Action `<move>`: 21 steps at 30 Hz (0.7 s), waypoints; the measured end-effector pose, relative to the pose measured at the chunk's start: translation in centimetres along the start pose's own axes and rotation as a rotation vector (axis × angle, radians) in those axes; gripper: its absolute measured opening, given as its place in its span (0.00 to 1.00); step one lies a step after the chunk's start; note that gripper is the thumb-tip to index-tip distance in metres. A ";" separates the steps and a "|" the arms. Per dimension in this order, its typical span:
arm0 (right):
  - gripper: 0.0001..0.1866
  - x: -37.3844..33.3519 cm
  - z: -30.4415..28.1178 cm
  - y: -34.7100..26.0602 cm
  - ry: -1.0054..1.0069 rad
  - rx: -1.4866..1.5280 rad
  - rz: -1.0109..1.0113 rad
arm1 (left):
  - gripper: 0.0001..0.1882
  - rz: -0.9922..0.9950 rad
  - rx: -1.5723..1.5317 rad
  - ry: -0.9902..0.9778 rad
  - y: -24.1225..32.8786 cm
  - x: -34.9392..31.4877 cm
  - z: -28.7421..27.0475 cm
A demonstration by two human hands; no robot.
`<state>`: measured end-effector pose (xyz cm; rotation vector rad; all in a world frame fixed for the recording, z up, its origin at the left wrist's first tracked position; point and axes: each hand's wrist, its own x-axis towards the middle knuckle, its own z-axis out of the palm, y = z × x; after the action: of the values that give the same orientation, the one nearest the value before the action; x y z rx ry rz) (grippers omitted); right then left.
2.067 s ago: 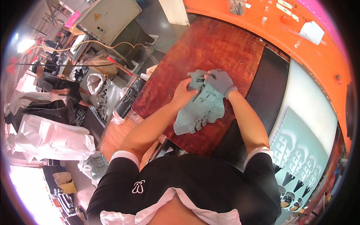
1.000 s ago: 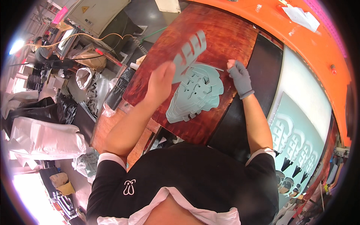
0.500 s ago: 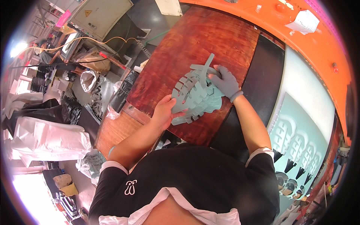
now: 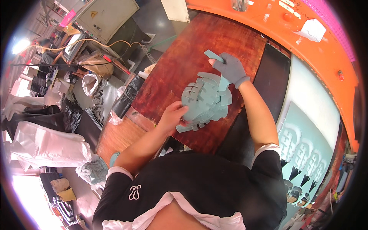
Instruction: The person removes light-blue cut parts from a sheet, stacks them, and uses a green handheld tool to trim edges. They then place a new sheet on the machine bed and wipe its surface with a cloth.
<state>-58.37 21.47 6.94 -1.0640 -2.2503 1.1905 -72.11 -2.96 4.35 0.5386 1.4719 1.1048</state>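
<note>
A loose stack of pale green cut-out sheet pieces (image 4: 203, 97), slotted and comb-edged, lies on a reddish-brown wooden board (image 4: 174, 63). At the stack's near left edge my bare left hand (image 4: 173, 118) has its fingers curled around the rim of the pieces. My right hand (image 4: 231, 69), in a grey glove, is closed over a pale green strip (image 4: 213, 56) above the far right side of the stack. One end of the strip sticks out past the thumb, and a lower part shows beneath the palm. The middle of the strip is hidden by the glove.
To the right, a black band (image 4: 268, 78) borders the board, then a white surface holds a pale green sheet (image 4: 311, 126) with cut shapes. An orange machine beam (image 4: 264, 17) spans the far side. White bags (image 4: 50, 145) and a grey cabinet (image 4: 102, 19) stand left.
My right hand has lifted and turned with the strip, away from the stack. The stack now lies flatter, and my left hand has shifted slightly at its edge.
</note>
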 end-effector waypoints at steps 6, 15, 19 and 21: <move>0.32 -0.2 2.1 4.2 -0.101 -0.377 0.091 | 0.26 0.412 0.793 0.310 -2.0 2.4 -2.0; 0.32 -6.7 5.8 3.5 -0.074 -0.292 -0.004 | 0.41 0.111 0.735 0.230 -4.0 2.8 -1.5; 0.28 -8.6 7.2 5.0 0.130 -0.153 -0.077 | 0.43 -0.071 0.679 0.171 -2.7 2.5 -0.8; 0.23 -8.9 7.7 5.8 0.250 -0.119 -0.132 | 0.42 -0.176 0.538 0.114 -2.0 2.4 -0.7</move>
<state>-54.87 12.60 -2.05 -1.0271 -2.1777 0.8295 -72.82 -2.08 1.37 0.7075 1.8887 0.6023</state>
